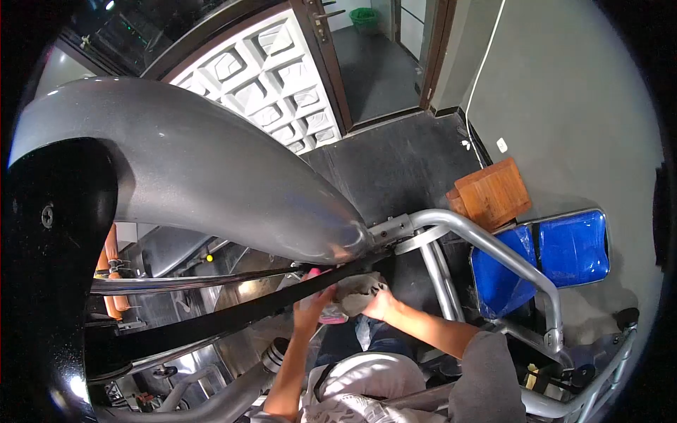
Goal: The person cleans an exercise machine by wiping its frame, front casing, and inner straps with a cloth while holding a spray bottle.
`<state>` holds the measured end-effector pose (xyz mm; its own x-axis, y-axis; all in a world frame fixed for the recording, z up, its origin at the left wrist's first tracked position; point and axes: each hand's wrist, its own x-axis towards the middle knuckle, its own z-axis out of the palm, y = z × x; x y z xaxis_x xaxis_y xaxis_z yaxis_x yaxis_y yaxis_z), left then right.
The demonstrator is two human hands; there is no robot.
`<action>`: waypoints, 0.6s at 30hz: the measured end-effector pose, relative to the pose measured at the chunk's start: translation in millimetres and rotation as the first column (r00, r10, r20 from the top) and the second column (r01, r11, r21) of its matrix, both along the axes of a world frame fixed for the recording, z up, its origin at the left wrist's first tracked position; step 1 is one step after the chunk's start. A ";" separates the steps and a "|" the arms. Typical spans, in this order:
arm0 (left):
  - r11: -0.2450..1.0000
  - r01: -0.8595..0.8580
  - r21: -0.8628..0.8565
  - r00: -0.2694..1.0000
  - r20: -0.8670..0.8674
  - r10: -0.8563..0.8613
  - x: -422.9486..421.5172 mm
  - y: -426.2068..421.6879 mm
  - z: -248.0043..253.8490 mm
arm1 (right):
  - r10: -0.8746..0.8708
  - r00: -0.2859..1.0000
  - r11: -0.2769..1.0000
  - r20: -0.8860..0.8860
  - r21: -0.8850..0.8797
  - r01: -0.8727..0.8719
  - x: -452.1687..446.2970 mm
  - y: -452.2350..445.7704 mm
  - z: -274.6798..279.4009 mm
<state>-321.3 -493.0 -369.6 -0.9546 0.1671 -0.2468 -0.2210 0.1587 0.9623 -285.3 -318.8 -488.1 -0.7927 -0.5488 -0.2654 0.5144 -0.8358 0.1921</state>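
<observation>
Near the centre bottom, my right hand [381, 304] is closed on the edge of a greyish crumpled cloth [357, 296]. To its left my left hand [314, 303] is raised beside the cloth, partly behind a black strap [261, 307]. What its fingers hold is hard to make out. Something pink [333, 319] shows just under the cloth, between the hands. Above both hands, the rounded end of a large grey metal arm [247, 183] meets a silver tube frame [486, 243].
Blue chairs [575, 247] stand at the right, beside a wooden box [493, 194] near the grey wall. At the top are an open doorway [381, 63] and a green basket [364, 20]. Silver tubes of equipment [578, 405] run along the lower right.
</observation>
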 end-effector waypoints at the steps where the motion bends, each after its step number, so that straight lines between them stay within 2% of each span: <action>1: 0.994 -0.081 0.070 0.996 0.048 0.077 7.6 -11.3 4.0 | 0.018 0.996 0.999 0.091 0.047 -0.022 4.7 0.4 -1.1; 2: 0.977 -0.164 0.133 0.983 0.102 0.151 13.5 -21.2 9.4 | 0.032 0.983 0.995 0.183 0.091 -0.049 9.7 0.5 -1.0; 3: 0.977 -0.169 0.133 0.983 0.098 0.157 16.6 -27.4 19.4 | 0.008 0.991 0.986 0.130 0.166 -0.030 12.2 1.8 -14.9; 4: 0.957 -0.225 0.185 0.972 0.113 0.206 20.5 -33.1 32.0 | 0.015 0.992 0.986 0.127 0.163 -0.036 12.4 6.6 -29.3; 5: 0.930 -0.280 0.237 0.958 0.130 0.256 23.2 -38.3 40.5 | -0.035 0.999 0.993 0.018 0.116 0.032 11.7 12.7 -38.6; 6: 0.928 -0.288 0.236 0.956 0.126 0.264 23.0 -43.5 45.4 | -0.089 0.992 0.994 -0.089 0.061 0.095 10.2 18.4 -46.4; 7: 0.947 -0.274 0.167 0.959 0.121 0.256 21.4 -48.0 49.6 | -0.079 0.992 0.996 -0.098 0.028 0.082 6.7 23.4 -54.4; 8: 0.961 -0.261 0.097 0.961 0.116 0.249 21.9 -51.2 52.3 | -0.052 0.999 0.979 -0.001 0.199 0.051 -0.1 24.2 -58.3; 10: 0.951 -0.289 0.112 0.957 0.062 0.284 25.2 -54.2 58.2 | -0.038 0.996 0.993 0.086 -0.106 0.047 -1.3 27.9 -76.8; 11: 0.960 -0.265 0.094 0.964 0.038 0.262 26.3 -54.2 69.5 | -0.026 0.996 0.994 0.081 -0.105 0.035 -0.1 29.1 -54.3; 12: 0.968 -0.238 0.074 0.971 0.015 0.238 26.1 -54.3 80.5 | -0.009 0.996 0.998 0.084 -0.059 0.014 -0.3 29.9 -0.9; 13: 0.966 -0.254 0.054 0.966 0.074 0.250 24.0 -54.0 88.5 | 0.006 0.996 1.000 0.084 -0.012 -0.005 -2.6 29.9 29.6; 14: 0.963 -0.263 0.058 0.964 0.066 0.259 24.8 -54.6 94.4 | 0.016 0.997 1.000 0.075 -0.010 -0.016 -2.5 30.3 28.9; 15: 0.957 -0.265 0.116 0.964 0.052 0.260 27.0 -55.7 99.2 | 0.169 0.943 0.881 -0.287 0.472 -0.014 1.2 31.0 23.9; 16: 0.950 -0.263 0.169 0.965 0.036 0.261 28.3 -57.8 105.4 | 0.444 0.746 0.574 -0.497 0.796 0.189 4.2 26.8 18.5; 18: 0.946 -0.276 0.168 0.961 0.017 0.277 29.9 -59.6 120.7 | 0.337 0.809 0.792 -0.481 0.609 0.032 5.0 1.8 2.0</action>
